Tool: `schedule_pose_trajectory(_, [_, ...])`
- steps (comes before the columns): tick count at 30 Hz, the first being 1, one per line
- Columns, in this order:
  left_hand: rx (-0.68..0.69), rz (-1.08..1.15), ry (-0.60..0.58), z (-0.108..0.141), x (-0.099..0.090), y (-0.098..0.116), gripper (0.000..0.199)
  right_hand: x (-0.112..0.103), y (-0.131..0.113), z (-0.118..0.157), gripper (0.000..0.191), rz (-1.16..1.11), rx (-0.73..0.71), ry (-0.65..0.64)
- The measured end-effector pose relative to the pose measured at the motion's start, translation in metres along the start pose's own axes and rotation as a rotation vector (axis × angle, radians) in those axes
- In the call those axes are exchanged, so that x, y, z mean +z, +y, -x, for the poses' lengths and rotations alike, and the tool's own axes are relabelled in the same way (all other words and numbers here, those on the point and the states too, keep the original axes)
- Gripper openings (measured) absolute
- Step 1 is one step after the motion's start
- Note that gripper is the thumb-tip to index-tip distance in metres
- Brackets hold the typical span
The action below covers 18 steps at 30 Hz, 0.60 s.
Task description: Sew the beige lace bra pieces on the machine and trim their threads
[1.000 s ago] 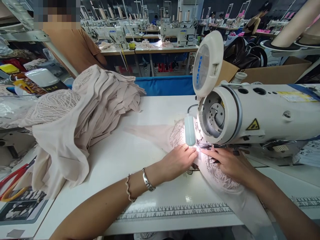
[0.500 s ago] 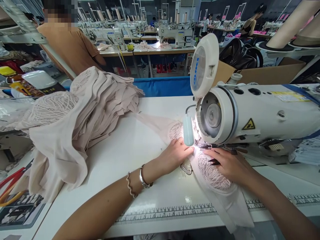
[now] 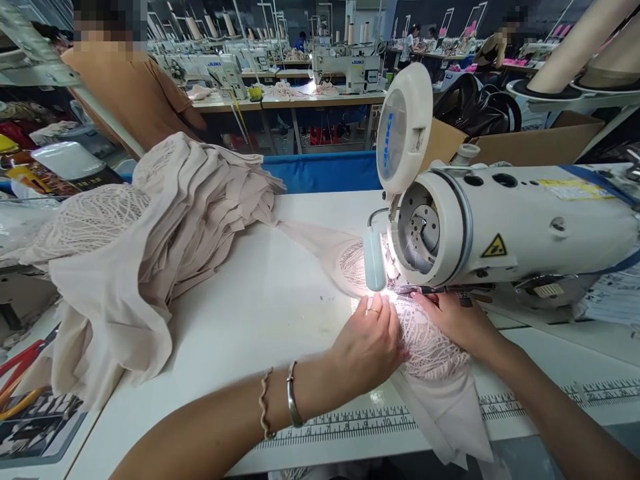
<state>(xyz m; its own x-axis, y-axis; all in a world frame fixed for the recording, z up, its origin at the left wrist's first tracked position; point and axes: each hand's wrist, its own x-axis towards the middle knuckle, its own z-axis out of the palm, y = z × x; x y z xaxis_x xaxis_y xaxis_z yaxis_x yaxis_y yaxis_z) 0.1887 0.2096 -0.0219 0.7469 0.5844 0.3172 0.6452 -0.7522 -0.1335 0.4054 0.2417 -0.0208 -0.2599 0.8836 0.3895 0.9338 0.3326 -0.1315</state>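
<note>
In the head view, the left hand (image 3: pixel 370 340) is in front of the sewing machine (image 3: pixel 540 213), its fingers bent and drawn narrowly together at the left edge of the pale pink lace fabric (image 3: pixel 433 347); whether they pinch it cannot be told. The left hand wears a ring (image 3: pixel 371 311), and on its forearm are a silver bangle (image 3: pixel 293 395) and a wavy beige band (image 3: pixel 265 407). The right hand (image 3: pixel 457 323) reaches over the fabric's upper right part from the other side, thumb and forefinger near the brightly lit needle area; its other fingers are partly hidden, so its grip cannot be told either. The lace fabric lies on the white table (image 3: pixel 240 313) beneath the machine head, one lace part under and just in front of the needle area, another left of the pale teal lamp (image 3: pixel 374 260), with a plain strip running toward the heap of beige garment pieces (image 3: pixel 210 207) on the left. Its lower plain end crosses the printed ruler scale (image 3: pixel 350 427) and hangs past the table's front edge. The machine's round front cover (image 3: pixel 406 127) stands raised, and red-handled scissors (image 3: pixel 20 363) lie at far left, beside the heap
</note>
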Motion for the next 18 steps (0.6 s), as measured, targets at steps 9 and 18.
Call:
schedule_pose_trajectory(9, [0.026, -0.070, 0.002, 0.007, 0.017, 0.001, 0.052, -0.002, 0.005, 0.000, 0.033, -0.175, 0.062, 0.032])
schedule_pose_trajectory(18, [0.025, 0.028, -0.006, 0.007, 0.015, -0.002, 0.042, 0.005, 0.004, 0.005, 0.024, -0.026, 0.105, -0.067])
